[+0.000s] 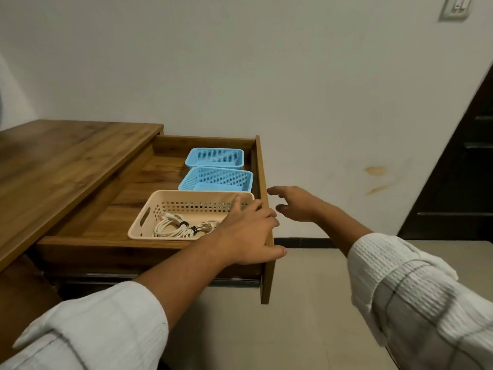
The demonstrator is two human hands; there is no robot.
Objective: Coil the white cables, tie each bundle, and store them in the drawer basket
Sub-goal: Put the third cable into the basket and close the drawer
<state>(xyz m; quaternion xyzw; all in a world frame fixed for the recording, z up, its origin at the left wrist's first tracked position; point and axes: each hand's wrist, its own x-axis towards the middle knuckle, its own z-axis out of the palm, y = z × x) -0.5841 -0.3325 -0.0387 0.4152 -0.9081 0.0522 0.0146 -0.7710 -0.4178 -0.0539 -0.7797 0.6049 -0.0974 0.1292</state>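
Note:
Coiled white cables [177, 227], bound with black ties, lie in the beige basket [149, 209] at the front of the open wooden drawer [149, 247]. My left hand [248, 233] grips the drawer's front panel [266, 284], fingers over its top edge by the basket's right end and thumb on the outer face. My right hand [296, 204] hovers just right of the panel with fingers spread and relaxed, holding nothing and touching nothing I can see.
Two blue mesh baskets [216, 180] [216, 157] sit behind the beige one in the drawer. The wooden table top [53, 161] lies to the left. A white wall stands behind, a dark door frame [458, 182] at right, beige floor below.

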